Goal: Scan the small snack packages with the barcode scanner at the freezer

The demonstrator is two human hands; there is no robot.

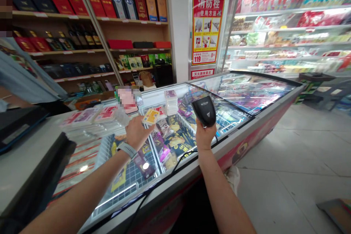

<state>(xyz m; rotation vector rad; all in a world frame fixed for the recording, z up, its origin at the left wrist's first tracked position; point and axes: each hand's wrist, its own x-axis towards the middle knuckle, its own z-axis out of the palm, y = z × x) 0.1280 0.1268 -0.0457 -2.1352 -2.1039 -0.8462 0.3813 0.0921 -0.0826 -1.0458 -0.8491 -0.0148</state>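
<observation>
My left hand (137, 131), wearing a pale watch on its wrist, is closed on the near edge of a flat pack with a yellow label (151, 116), above the freezer's glass top. My right hand (205, 137) grips a black barcode scanner (205, 111) upright by its handle. The scanner's cable (175, 170) runs down and left along the freezer's edge. Just beyond the yellow pack lies a red-labelled pack (161, 112). A stack of clear packs with purple labels (171, 102) stands behind it on the glass.
The chest freezer (241, 131) spans the middle, with bagged food inside. More red- and purple-labelled packs (105, 113) are stacked on the left. A phone-like pink item (127, 98) is blurred nearby. Part of another person in a light-blue sleeve (30, 73) appears at left. Shelves stand behind.
</observation>
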